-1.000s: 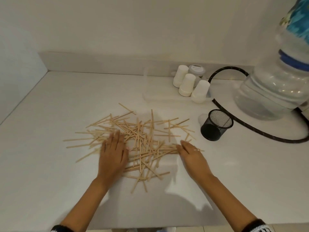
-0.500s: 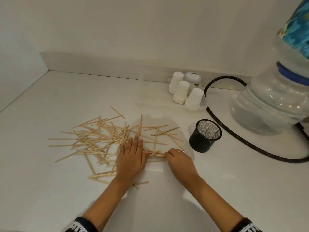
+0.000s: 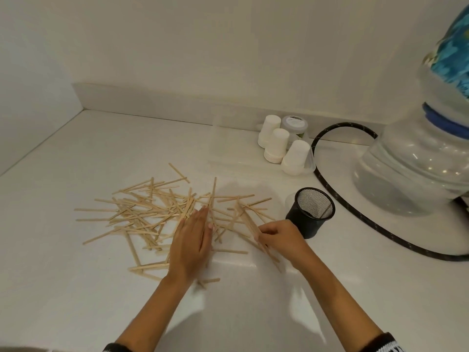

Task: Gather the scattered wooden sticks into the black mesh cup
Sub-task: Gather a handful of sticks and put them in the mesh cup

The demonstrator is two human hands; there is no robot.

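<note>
While flat and spread on the wooden sticks (image 3: 152,214), left hand (image 3: 190,246); right hand (image 3: 280,236) pinching a few at centre frame.

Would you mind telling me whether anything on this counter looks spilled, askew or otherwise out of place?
Yes: the wooden sticks lie scattered and crisscrossed over the white counter, left of the black mesh cup, which stands upright and looks nearly empty. The paper cups behind it stand upside down but tidy.
</note>
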